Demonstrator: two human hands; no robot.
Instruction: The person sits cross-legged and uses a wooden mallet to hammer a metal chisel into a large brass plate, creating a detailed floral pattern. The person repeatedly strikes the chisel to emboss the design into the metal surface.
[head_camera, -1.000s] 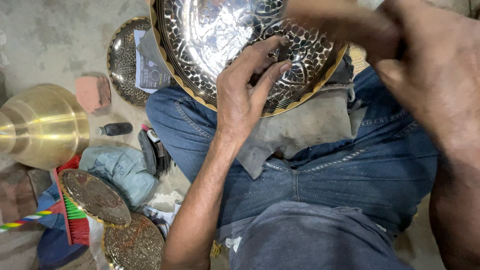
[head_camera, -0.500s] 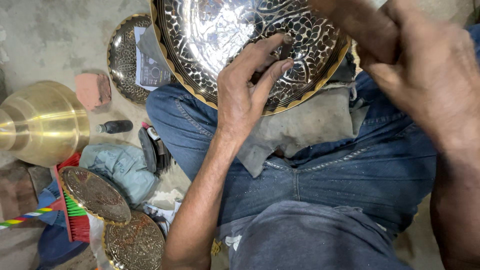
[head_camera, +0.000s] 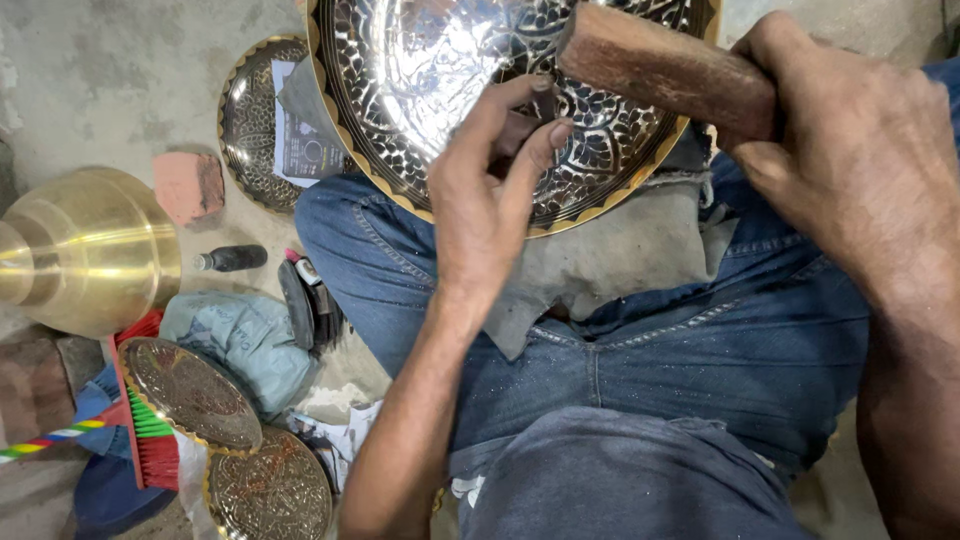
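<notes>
resting on the lap, over a grey cloth (head_camera: 610, 260) spread across blue jeans (head_camera: 700, 350), is a large round engraved metal plate with a scalloped brass rim (head_camera: 420, 90); its top runs out of view. the left hand (head_camera: 490, 190) lies on the plate's lower middle, its fingers (head_camera: 545, 145) pinched narrow around a small dark tool (head_camera: 520, 125) whose tip meets the engraved surface. the right hand (head_camera: 850, 150) is closed tight around a brown wooden mallet-like block (head_camera: 660, 65), which hangs slanted above the plate's right part, just beside the left fingertips; whether it touches the tool cannot be told.

the person sits on a grey concrete floor (head_camera: 100, 80). toward the floor's far side, touching the big plate's left rim, lies a smaller dark engraved plate (head_camera: 250, 120) with a printed paper (head_camera: 305, 150) on it. near it sits a pink brick piece (head_camera: 188, 188), and at the left edge a shiny brass bell-shaped vessel (head_camera: 85, 250). a small black bottle (head_camera: 232, 259) lies between the vessel and the knee. at the near left corner are a blue-grey cloth bundle (head_camera: 240, 340), two round brass engraved discs (head_camera: 190, 393) and a red and green brush (head_camera: 150, 440).
</notes>
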